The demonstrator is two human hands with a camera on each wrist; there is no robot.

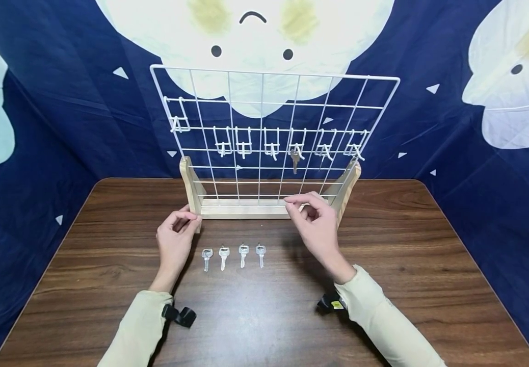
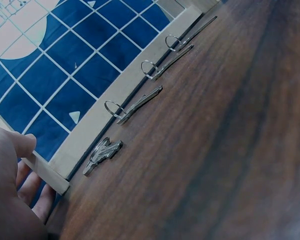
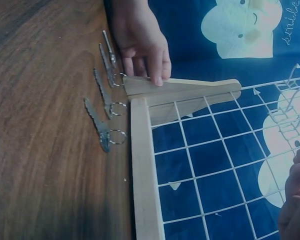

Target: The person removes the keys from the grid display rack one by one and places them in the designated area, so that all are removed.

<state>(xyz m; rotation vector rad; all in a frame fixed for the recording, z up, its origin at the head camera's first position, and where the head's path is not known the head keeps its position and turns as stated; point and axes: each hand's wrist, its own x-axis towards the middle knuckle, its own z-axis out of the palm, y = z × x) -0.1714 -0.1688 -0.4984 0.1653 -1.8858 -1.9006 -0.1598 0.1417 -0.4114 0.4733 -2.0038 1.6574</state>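
Note:
A white wire grid rack (image 1: 261,112) stands in a wooden base (image 1: 246,212). My left hand (image 1: 176,237) grips the base's left side piece (image 2: 47,175), thumb on one face and fingers on the other. In front of the grid's lower right, my right hand (image 1: 312,224) hovers with bent fingers, thumb and index tips close together; I see nothing between them. Above it a brass-coloured key (image 1: 295,160) hangs on a white hook (image 1: 296,149). Several silver keys (image 1: 243,256) lie in a row on the table, rings (image 3: 118,137) toward the base.
More white hooks (image 1: 271,149) line the grid, with one higher at the left (image 1: 179,122). Something thin, seen edge-on, hangs from a hook (image 1: 325,151) further right. The brown wooden table (image 1: 264,326) ends at a dark blue cloud-patterned cloth (image 1: 122,127).

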